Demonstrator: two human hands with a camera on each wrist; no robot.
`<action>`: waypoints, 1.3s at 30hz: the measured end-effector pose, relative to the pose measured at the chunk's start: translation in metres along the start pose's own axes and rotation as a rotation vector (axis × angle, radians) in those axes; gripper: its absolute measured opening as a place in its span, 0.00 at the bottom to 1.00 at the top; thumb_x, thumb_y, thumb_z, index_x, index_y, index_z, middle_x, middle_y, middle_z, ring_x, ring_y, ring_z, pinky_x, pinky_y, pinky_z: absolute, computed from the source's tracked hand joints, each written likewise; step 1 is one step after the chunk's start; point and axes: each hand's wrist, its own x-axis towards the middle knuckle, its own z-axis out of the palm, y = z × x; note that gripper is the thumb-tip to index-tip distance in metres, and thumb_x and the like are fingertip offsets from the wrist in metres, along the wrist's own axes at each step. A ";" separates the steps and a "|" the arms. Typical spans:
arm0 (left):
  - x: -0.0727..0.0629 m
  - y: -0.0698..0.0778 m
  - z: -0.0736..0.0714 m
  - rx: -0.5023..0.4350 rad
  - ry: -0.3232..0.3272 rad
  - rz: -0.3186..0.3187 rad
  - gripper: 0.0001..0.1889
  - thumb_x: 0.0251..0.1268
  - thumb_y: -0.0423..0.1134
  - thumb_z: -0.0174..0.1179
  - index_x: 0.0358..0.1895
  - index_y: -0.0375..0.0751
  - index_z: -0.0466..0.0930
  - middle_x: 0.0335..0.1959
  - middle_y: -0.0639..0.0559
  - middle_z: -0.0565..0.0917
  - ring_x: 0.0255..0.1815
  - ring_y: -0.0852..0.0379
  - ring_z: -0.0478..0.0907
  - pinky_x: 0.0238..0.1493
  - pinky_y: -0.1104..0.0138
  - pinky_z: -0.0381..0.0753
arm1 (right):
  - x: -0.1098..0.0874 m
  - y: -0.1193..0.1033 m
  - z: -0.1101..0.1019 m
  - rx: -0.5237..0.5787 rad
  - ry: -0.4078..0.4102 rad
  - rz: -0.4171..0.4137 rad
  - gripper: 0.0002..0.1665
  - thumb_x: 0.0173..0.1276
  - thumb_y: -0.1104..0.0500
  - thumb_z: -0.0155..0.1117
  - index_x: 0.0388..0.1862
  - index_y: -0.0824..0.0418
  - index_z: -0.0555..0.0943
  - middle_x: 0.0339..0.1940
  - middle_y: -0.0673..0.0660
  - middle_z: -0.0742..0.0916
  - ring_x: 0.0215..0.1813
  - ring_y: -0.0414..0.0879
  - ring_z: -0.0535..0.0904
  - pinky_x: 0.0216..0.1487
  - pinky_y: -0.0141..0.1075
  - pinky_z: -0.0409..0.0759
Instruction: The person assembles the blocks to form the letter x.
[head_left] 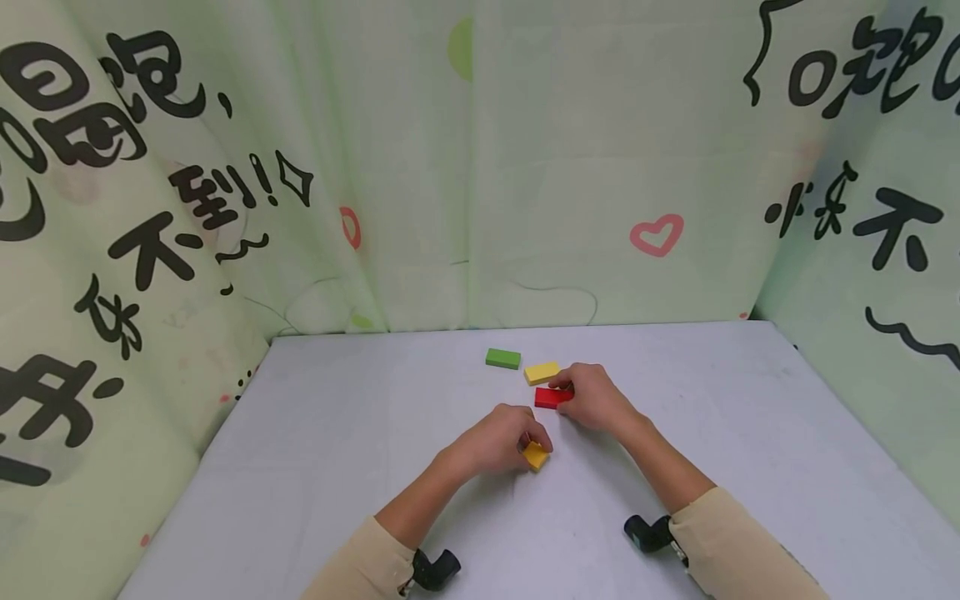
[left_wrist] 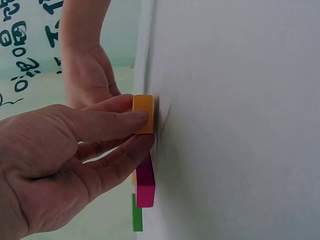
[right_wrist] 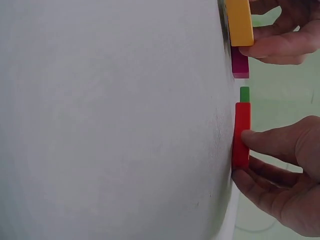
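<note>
My left hand (head_left: 504,439) pinches an orange block (head_left: 536,456) between thumb and fingers, low at the white table. The right hand (head_left: 596,398) has its thumb and fingers on the two ends of a red block (head_left: 550,398), which lies on the tabletop. Just behind the red one is a yellow block (head_left: 542,372), near the right fingertips. A magenta block (left_wrist: 145,189) shows past my left fingers in the left wrist view; in the head view the left hand hides it. Farther back and to the left lies a green block (head_left: 503,358).
The white table (head_left: 337,417) reaches back to a pale green curtain (head_left: 555,167) with printed hearts and black lettering. More curtain hangs along both sides. A small black camera (head_left: 437,571) sits at the left wrist, another black camera (head_left: 648,533) at the right.
</note>
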 end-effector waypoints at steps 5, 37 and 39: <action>0.000 0.000 0.004 -0.008 -0.008 -0.002 0.13 0.59 0.32 0.76 0.47 0.48 0.92 0.39 0.58 0.84 0.39 0.65 0.79 0.39 0.79 0.80 | -0.001 0.000 0.000 -0.008 0.002 -0.011 0.24 0.62 0.66 0.76 0.58 0.64 0.86 0.51 0.62 0.87 0.53 0.54 0.81 0.56 0.46 0.87; -0.032 -0.004 0.008 0.177 0.065 0.038 0.16 0.66 0.37 0.72 0.56 0.51 0.89 0.53 0.57 0.85 0.57 0.61 0.79 0.57 0.74 0.82 | -0.003 -0.003 0.001 -0.044 0.001 -0.011 0.22 0.64 0.66 0.75 0.58 0.64 0.87 0.53 0.62 0.87 0.57 0.56 0.79 0.59 0.49 0.85; -0.038 -0.002 0.007 0.198 0.056 0.018 0.17 0.67 0.38 0.72 0.58 0.52 0.89 0.55 0.57 0.84 0.60 0.60 0.79 0.59 0.71 0.82 | -0.003 -0.004 0.001 -0.048 0.003 -0.014 0.21 0.65 0.66 0.75 0.58 0.64 0.87 0.54 0.63 0.87 0.57 0.56 0.79 0.60 0.49 0.85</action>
